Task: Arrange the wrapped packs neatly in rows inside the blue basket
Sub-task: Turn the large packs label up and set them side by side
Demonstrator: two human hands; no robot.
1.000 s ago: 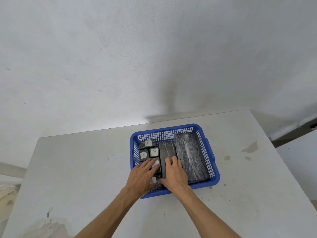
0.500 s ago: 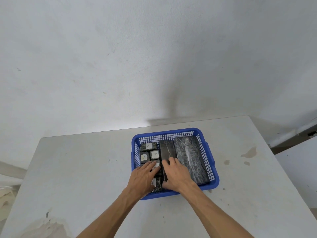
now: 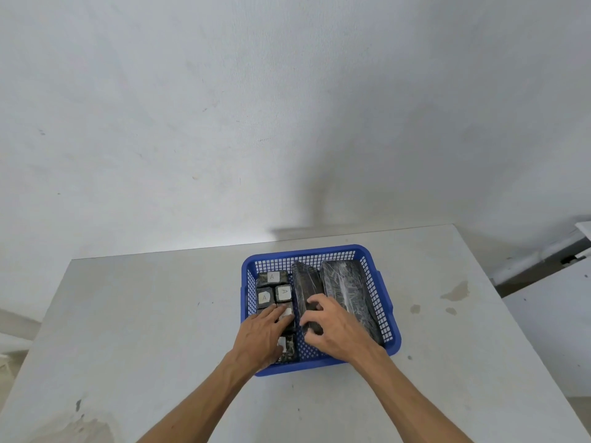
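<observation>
Right hand (image 3: 332,330) gripped the near end of the long middle pack (image 3: 307,292), squaring it; left hand (image 3: 265,335) lay flat, fingers spread, steadying small labelled packs (image 3: 275,290) inside the blue basket (image 3: 388,302) on the surface (image 3: 153,314).

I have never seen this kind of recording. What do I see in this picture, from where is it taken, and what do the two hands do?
There is no machine here: a person works with bare hands. The one picture comes from a camera worn on the person's head, looking forward and down, so the arms enter from below.

On the grey table stands a blue basket with mesh walls. Inside, on the left, lie small dark wrapped packs with white labels; some show the letter A. A narrow long pack lies in the middle and a wide long pack on the right.

The left hand rests flat on the small packs. The right hand has its grip around the near end of the narrow pack.
</observation>
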